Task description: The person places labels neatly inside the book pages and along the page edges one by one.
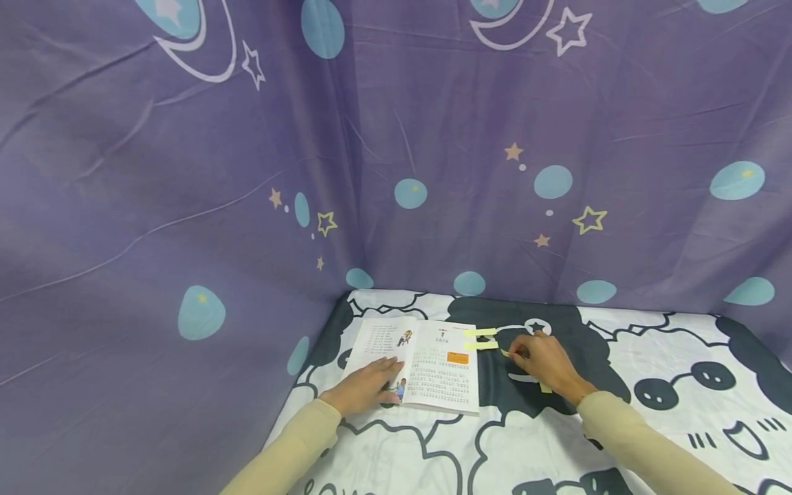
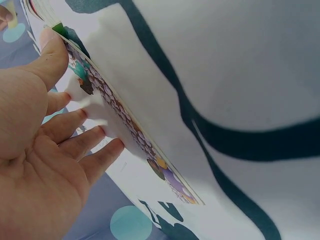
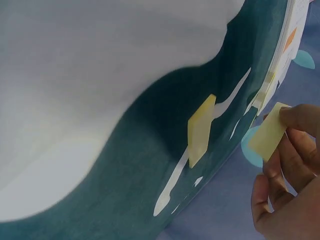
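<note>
lower centre, head view: left hand point(image 1: 366, 386), fingers extended, rests on illustrated book point(image 1: 441, 388). lower right: right hand point(image 1: 547, 361) pinches yellow sticky note point(image 3: 269, 132).

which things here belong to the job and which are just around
Part of the job:
- open book, left hand resting on it
- two yellow tabs at the book's edge
- yellow slip pinched by the right hand
- yellow pad

Just around, seemingly:
- patterned sheet
- purple curtain
</note>
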